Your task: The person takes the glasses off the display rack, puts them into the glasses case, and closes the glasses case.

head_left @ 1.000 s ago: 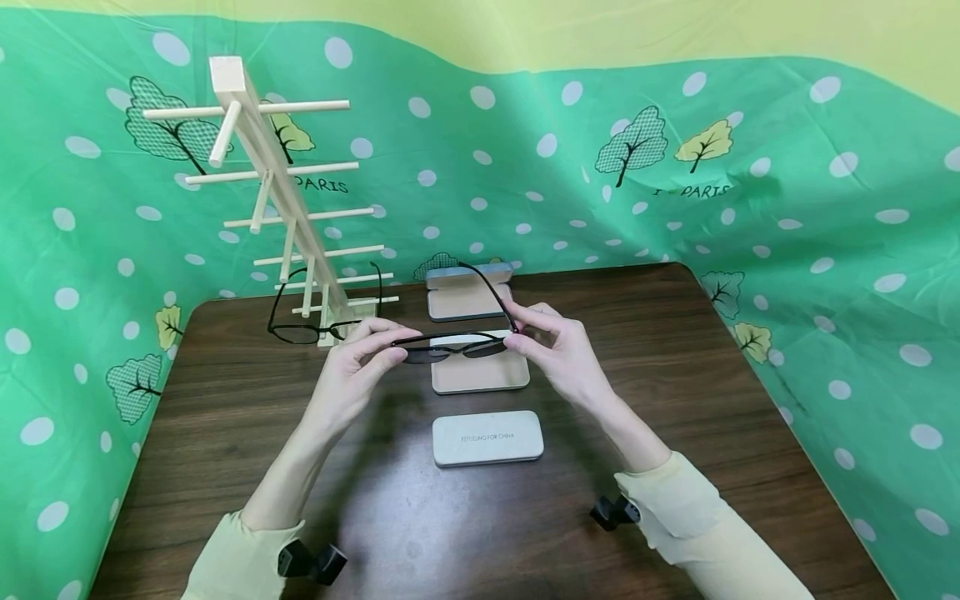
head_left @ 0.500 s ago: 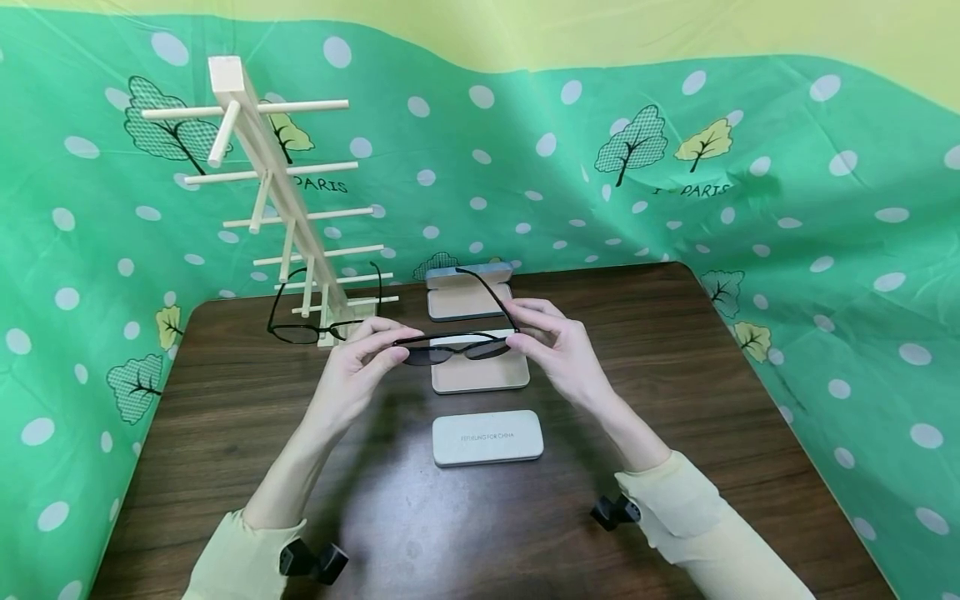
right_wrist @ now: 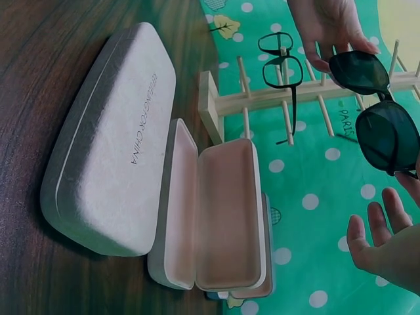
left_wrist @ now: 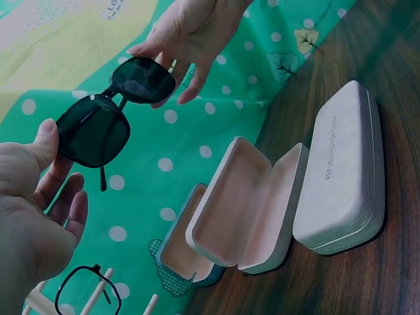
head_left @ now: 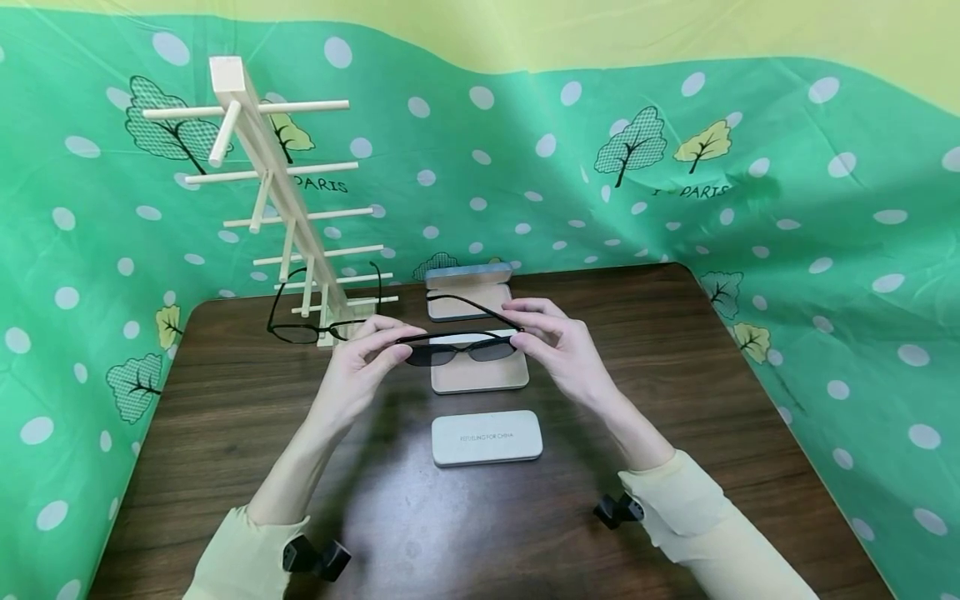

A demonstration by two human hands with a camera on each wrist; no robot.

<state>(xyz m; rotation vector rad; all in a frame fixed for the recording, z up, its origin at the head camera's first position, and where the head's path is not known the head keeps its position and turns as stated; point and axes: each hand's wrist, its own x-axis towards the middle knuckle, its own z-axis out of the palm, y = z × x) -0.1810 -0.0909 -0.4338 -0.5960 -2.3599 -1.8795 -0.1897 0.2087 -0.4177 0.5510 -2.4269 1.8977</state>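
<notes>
Across the dark wood-grained table (head_left: 712, 400) we go, and the tallest thing out here is the pale peg rack (head_left: 281, 187), upright at the back left, clear-lensed glasses (head_left: 296, 335) hanging near its base. Down the middle, 3 cases in a row: the closed case (head_left: 487, 439) nearest the person, the nearer open case (head_left: 480, 388) behind it, then the rear open case (head_left: 469, 272).

And here are the hands! The left hand (head_left: 358, 367) has its grip drawn down to a pinch, thumb and fingers on the left end of the dark glasses (left_wrist: 108, 117); the right hand (head_left: 558, 350) pinches the right corner, its other fingers loosely spread in the right wrist view. The glasses are up off the table between them, lined up with the nearer open case from the head view, touching no case.

Handling, by my reading: very light, stiff across the front, glossy enough to slip, and lenses (right_wrist: 359, 71) that would smudge or scratch easily. Then the thin temple (head_left: 483, 311), angled partway in from the right: likely springy along its length, weakest where it folds, so no twisting there. Best hold? The outer corners, just where both pinches sit, staying off the lenses.
</notes>
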